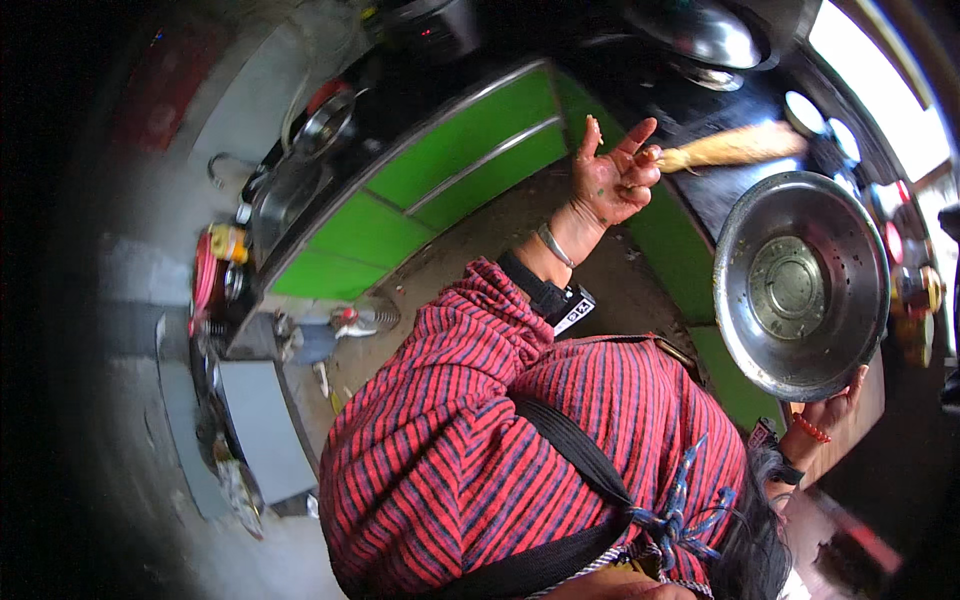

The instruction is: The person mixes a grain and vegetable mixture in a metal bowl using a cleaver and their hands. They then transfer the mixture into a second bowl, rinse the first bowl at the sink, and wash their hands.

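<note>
My left hand [615,180], with a silver bangle at the wrist, is raised in the middle with the palm showing. Its thumb and some fingers are spread, others are curled, and pale residue and green flecks cling to the skin. Just beyond the fingertips a straw-coloured brush or whisk broom [739,146] reaches across the dark counter; I cannot tell whether the hand touches it. My right hand [832,409], wearing a red bead bracelet, grips the lower rim of a steel basin [825,240]. The basin is tilted toward me, its inside wet and dotted with small bits.
Green cabinets [450,180] run below a dark countertop [720,195]. A sink [289,199] is at the left, with a metal bowl [326,120] beside it. A domed metal lid [705,37] sits at the back. Jars [919,289] line the window side.
</note>
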A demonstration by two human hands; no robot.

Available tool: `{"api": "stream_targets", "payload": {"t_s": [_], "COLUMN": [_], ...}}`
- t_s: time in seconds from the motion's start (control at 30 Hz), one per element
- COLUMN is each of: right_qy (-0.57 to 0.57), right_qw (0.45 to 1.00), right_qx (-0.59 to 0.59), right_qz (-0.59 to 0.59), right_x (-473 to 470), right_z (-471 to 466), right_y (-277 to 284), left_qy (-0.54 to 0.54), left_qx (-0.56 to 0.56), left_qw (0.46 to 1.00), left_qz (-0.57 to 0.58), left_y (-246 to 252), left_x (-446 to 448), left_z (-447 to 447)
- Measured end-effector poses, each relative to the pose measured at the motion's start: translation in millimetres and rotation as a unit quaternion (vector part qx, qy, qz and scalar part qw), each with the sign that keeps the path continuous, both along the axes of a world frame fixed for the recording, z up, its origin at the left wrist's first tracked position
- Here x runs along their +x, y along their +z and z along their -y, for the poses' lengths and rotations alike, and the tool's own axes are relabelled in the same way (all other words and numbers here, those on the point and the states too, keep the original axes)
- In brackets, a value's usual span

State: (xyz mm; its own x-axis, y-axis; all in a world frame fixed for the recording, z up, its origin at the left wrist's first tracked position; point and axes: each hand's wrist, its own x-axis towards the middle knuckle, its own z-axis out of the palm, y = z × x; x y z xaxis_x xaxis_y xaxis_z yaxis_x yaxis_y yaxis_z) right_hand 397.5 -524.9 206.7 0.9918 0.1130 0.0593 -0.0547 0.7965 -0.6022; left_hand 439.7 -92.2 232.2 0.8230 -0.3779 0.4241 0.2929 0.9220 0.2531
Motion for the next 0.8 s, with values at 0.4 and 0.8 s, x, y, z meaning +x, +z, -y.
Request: {"api": "stream_targets", "payload": {"t_s": [0.4, 0.8], "right_qy": [0.054, 0.453], "right_qw": [0.985, 0.884], "right_qx": [-0.072, -0.07], "right_qz": [-0.148, -0.087], "right_x": [61, 103], "right_z": [-92, -315], "right_y": [12, 0], "left_qy": [0.328, 0.693], "left_qx": [0.397, 0.28], "left_qw": [0.812, 0.613], "left_qz": [-0.275, -0.255], "left_y": [-92, -142], "left_x": [-86, -223], "left_z": [-10, -84]}}
